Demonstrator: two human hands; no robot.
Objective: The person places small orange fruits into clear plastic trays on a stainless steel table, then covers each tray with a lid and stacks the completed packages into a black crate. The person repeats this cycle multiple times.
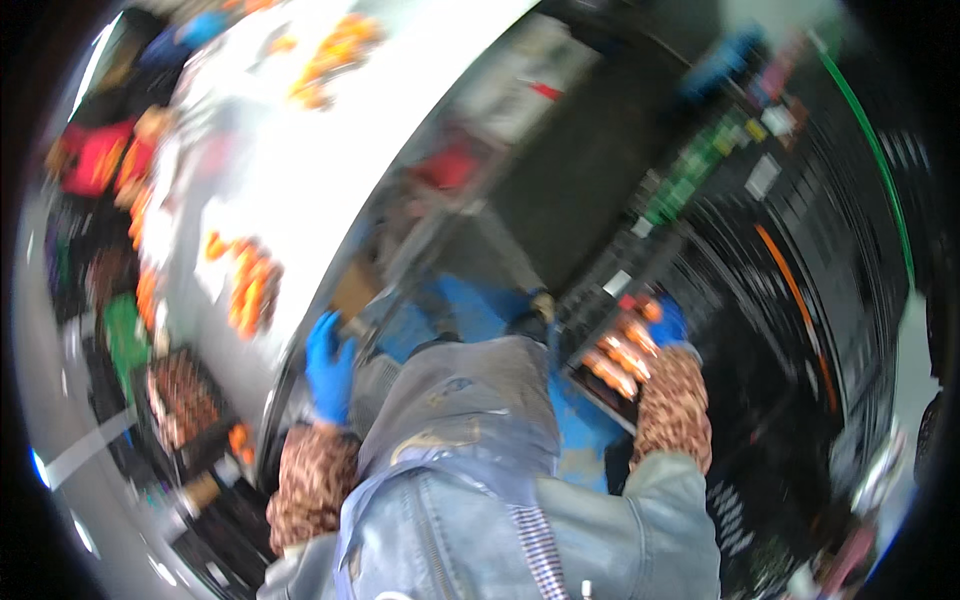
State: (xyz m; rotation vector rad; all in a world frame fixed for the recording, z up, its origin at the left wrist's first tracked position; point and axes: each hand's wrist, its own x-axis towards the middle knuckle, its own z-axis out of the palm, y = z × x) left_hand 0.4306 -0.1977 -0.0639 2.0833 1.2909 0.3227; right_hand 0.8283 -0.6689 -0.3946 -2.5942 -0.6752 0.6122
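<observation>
My left hand (pixel 330 367), in a blue glove, is beside the rim of a bright white-topped table (pixel 390 82). Its fingers are apart and nothing is in them. On the right, my right hand (pixel 670 322), also blue-gloved, reaches over a dark tray (pixel 592 375) at rows of shiny orange produce (pixel 622 356). Blur and overlap hide whether those fingers grip anything. Piles of similar orange produce (pixel 251 289) and a further orange heap (pixel 337 56) lie on the table; their exact kind is too blurred to tell.
Stacked black plastic crates (pixel 795 270) fill the right side, with green packs (pixel 690 169) nearby. A crate of brownish goods (pixel 184 401) stands at left. Across the table is a person in red (pixel 97 157). Blue flooring (pixel 480 300) shows around my feet.
</observation>
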